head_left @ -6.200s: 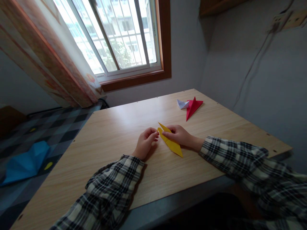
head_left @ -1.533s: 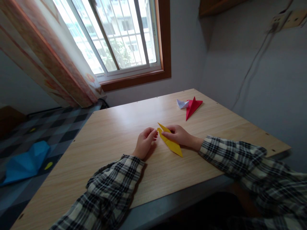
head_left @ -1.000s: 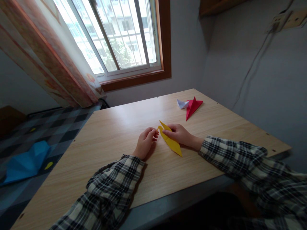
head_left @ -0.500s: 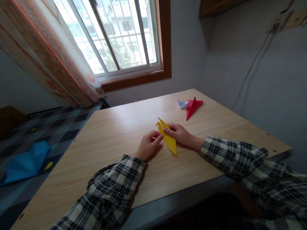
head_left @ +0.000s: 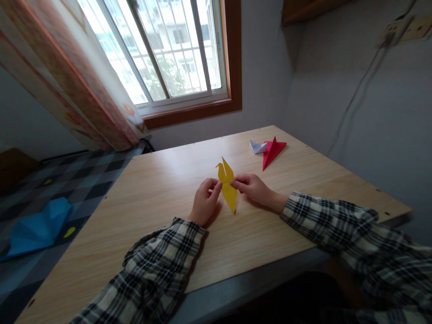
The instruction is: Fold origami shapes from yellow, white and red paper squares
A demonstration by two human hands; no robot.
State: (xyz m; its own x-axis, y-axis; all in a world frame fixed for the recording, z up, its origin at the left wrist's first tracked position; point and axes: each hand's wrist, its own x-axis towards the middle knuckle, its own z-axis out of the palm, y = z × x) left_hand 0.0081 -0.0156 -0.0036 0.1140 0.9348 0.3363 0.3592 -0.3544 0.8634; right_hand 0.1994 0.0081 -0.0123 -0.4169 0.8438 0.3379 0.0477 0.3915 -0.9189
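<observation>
Yellow origami (head_left: 228,186) btw. hands (upright)

Wooden bench (head_left: 162,198), and near its far right corner lies a red folded paper (head_left: 272,150), touching a white folded paper (head_left: 256,146).

Daylight enters through window (head_left: 168,58), top centre; panes overexposed, mild glare. Room otherwise dim, walls grey. Soft shadows fall toward the viewer under both hands on wooden table (head_left: 162,180). Strong wide-angle distortion: window frame and table edges bow and slant. Centre sharp; foreground sleeves slightly soft.
</observation>
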